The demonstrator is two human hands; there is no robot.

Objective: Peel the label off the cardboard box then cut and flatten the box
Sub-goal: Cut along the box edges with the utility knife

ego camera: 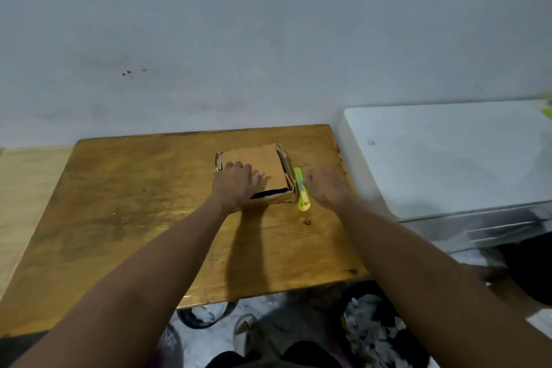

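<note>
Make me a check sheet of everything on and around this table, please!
Surface: wooden table, brown, with a few dark specks.
Job's things: cardboard box lying low near the far edge, a dark gap on its near side; no label seen. Yellow-green utility knife flat on the table, right beside the box.
Clutter: nothing seen on the table.
Hands: left hand pressed flat on the box; right hand open, beside the knife, contact unclear.
Cables: nothing seen.
Surroundings: pale wall behind; white appliance to the right; bin of scraps on the floor.
</note>
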